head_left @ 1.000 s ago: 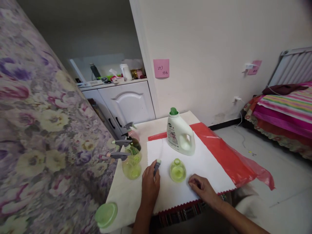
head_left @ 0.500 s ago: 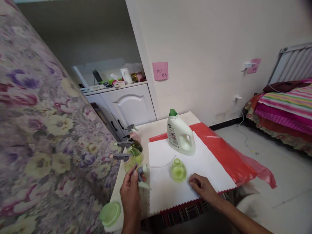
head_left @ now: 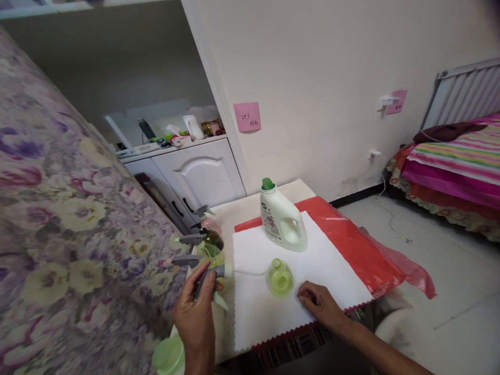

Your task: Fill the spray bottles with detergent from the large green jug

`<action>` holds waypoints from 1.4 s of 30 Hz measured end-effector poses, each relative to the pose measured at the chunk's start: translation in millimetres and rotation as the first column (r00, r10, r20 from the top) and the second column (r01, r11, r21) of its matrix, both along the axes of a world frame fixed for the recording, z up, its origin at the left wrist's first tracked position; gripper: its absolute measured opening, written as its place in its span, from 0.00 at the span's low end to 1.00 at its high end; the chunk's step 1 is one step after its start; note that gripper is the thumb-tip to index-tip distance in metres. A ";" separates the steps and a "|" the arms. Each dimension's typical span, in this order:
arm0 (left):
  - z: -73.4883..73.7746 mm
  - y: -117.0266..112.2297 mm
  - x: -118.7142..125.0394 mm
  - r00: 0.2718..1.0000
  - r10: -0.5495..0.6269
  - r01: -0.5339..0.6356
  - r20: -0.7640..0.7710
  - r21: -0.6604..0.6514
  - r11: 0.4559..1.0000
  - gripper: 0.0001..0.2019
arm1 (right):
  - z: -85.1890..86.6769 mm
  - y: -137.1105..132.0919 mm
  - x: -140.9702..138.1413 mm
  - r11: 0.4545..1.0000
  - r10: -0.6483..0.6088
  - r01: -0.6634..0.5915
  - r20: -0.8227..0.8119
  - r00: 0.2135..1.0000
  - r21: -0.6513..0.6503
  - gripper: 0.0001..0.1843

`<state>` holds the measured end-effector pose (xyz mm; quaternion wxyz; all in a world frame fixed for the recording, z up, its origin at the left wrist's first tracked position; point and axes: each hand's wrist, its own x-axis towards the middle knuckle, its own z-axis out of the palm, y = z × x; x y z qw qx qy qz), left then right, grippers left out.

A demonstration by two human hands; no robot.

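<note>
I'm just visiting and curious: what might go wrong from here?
The thin whitish tube on the grey plastic spray head, held in the left hand, reaches toward the small, round, yellow-green clear bottle; a careless swing might tip it. That hand is also close to the clustered trigger spray bottles, so it could bump one. The big pale-green plastic jug shows a bare threaded neck; a knock might spill any contents.

One head-worn view, forward and down over hands [head_left: 195, 308] and table [head_left: 253, 207].
</note>
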<state>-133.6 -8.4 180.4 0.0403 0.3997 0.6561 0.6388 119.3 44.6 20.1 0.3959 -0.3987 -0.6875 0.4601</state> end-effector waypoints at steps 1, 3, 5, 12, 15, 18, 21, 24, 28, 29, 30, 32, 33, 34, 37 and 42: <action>4.3 -0.2 1.6 1.000 0.009 -0.009 -0.013 -0.015 1.000 0.21 | 0.4 0.1 0.1 1.000 0.001 -0.001 -0.002 1.000 0.000 0.07; 12.1 0.3 5.3 0.999 0.024 -0.025 -0.028 -0.047 0.999 0.21 | 1.7 -0.1 0.3 1.000 0.004 -0.004 -0.006 1.000 -0.001 0.07; 17.9 2.2 8.9 0.999 0.011 -0.014 -0.052 -0.057 0.998 0.21 | 3.2 -0.5 0.5 1.000 0.005 -0.005 -0.008 1.000 -0.004 0.07; 31.1 15.5 15.9 0.979 -0.132 0.118 -0.157 -0.097 0.988 0.19 | 8.5 -0.8 1.3 1.000 0.008 -0.009 -0.015 1.000 -0.008 0.06; 42.0 25.2 19.4 0.957 -0.176 0.154 -0.232 -0.113 0.982 0.19 | 11.7 -0.7 1.8 1.000 0.010 -0.010 -0.017 1.000 -0.007 0.06; 56.4 38.8 24.8 0.924 -0.227 0.188 -0.308 -0.151 0.971 0.17 | 13.5 -0.9 1.9 1.000 0.010 -0.011 -0.021 1.000 -0.006 0.07; 69.0 55.0 32.8 0.873 -0.315 0.246 -0.372 -0.222 0.944 0.15 | 12.5 -0.3 1.3 1.000 0.010 -0.010 -0.027 1.000 -0.003 0.06; 71.2 68.5 43.9 0.808 -0.418 0.321 -0.414 -0.284 0.903 0.14 | 10.5 0.9 0.9 1.000 0.007 -0.008 -0.032 0.999 -0.003 0.06; 49.7 72.9 57.7 0.733 -0.501 0.387 -0.461 -0.324 0.864 0.12 | 10.6 1.5 1.5 1.000 0.013 -0.013 -0.035 0.999 -0.003 0.05; 41.1 71.5 60.0 0.716 -0.517 0.401 -0.469 -0.330 0.855 0.12 | 10.9 1.5 1.8 1.000 0.016 -0.016 -0.036 0.999 -0.004 0.05; 32.1 69.6 61.7 0.699 -0.534 0.417 -0.475 -0.336 0.845 0.11 | 11.1 1.5 2.0 1.000 0.018 -0.018 -0.036 0.999 -0.006 0.05; 14.6 65.1 63.5 0.680 -0.558 0.444 -0.476 -0.339 0.829 0.11 | 10.8 1.5 2.1 1.000 0.022 -0.022 -0.037 0.999 -0.012 0.05; 6.9 63.1 63.7 0.686 -0.560 0.451 -0.464 -0.332 0.828 0.11 | 10.4 1.6 2.1 1.000 0.024 -0.025 -0.036 0.999 -0.016 0.05; 0.3 61.4 63.5 0.709 -0.552 0.451 -0.440 -0.320 0.834 0.11 | 9.9 1.7 2.0 0.999 0.026 -0.027 -0.036 0.999 -0.019 0.05; -13.1 58.3 61.6 0.826 -0.496 0.425 -0.267 -0.282 0.860 0.16 | 9.0 1.9 1.5 0.999 0.024 -0.025 -0.038 0.999 -0.025 0.05; -23.6 55.8 57.5 0.898 -0.435 0.440 0.074 -0.221 0.871 0.23 | 12.6 0.8 1.6 0.999 0.016 -0.017 -0.042 0.999 -0.034 0.05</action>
